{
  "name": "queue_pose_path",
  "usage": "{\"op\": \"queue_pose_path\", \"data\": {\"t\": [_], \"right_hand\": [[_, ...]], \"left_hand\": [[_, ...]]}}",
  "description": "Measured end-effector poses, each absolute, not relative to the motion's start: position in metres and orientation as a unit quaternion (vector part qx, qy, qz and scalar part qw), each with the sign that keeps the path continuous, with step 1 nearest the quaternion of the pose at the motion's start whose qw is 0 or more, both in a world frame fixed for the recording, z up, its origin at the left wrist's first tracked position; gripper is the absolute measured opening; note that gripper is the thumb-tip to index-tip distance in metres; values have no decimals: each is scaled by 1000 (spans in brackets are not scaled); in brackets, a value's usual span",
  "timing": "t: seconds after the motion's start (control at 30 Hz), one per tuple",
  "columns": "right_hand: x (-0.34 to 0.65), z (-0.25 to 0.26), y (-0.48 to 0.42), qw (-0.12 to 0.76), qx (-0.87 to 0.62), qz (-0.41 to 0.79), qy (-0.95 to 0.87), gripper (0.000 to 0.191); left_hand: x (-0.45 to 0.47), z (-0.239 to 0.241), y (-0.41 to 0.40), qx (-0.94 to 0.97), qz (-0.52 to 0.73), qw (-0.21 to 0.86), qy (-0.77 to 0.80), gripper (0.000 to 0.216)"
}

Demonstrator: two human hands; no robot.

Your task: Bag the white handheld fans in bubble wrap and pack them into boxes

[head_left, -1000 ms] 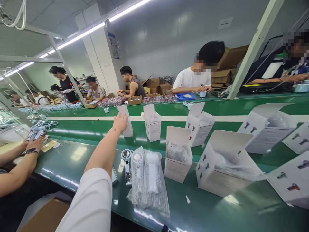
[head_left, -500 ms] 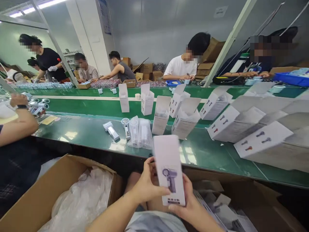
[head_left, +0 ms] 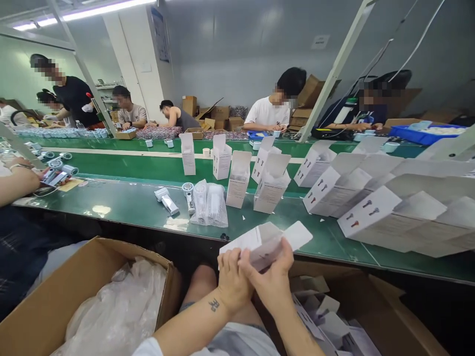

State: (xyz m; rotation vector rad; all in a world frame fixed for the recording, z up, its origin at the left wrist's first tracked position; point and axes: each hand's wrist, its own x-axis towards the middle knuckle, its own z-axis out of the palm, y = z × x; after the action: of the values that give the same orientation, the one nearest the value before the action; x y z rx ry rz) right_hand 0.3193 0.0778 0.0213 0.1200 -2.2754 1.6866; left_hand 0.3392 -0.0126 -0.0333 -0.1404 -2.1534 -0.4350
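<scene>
Both my hands hold one white product carton [head_left: 265, 241] above my lap, just before the near edge of the green conveyor belt [head_left: 122, 202]. My left hand [head_left: 232, 279] grips its near end and my right hand [head_left: 272, 279] wraps its underside. The carton is tipped almost flat, with its end flaps spread open. On the belt beyond it lie bagged handheld fans [head_left: 210, 202] in clear plastic and two loose fans [head_left: 166, 200]. Several upright open cartons [head_left: 237, 180] stand behind them.
A brown cardboard box with plastic bags [head_left: 107, 306] sits at my lower left. Another box of flat white cartons [head_left: 334, 324] is at my lower right. A neighbour's arm [head_left: 18, 180] rests on the belt at left. Other people sit across the line.
A second ago my left arm reached out to a carton on the belt. Since then both hands came back to my lap holding a carton, which has turned from upright to nearly flat, flaps open.
</scene>
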Motion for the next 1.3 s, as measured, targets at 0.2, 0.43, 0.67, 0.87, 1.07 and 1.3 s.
{"op": "queue_pose_path", "data": {"t": [0.2, 0.43, 0.67, 0.87, 1.07, 1.3], "right_hand": [[271, 34, 123, 157, -59, 691, -703, 81], [250, 74, 174, 205, 150, 665, -703, 75], [185, 79, 155, 32, 331, 587, -738, 61], [162, 85, 155, -57, 313, 591, -741, 64], [151, 92, 145, -77, 348, 581, -732, 72], [149, 90, 143, -83, 345, 592, -724, 64]], "left_hand": [[311, 15, -28, -216, -258, 230, -913, 39], [202, 62, -93, 149, -138, 99, -974, 58], [189, 53, -100, 236, -191, 5, -953, 58], [271, 111, -128, 224, -483, 196, -823, 44], [298, 191, -96, -53, -386, 230, -892, 38], [244, 253, -30, -132, 89, 54, -986, 25]]}}
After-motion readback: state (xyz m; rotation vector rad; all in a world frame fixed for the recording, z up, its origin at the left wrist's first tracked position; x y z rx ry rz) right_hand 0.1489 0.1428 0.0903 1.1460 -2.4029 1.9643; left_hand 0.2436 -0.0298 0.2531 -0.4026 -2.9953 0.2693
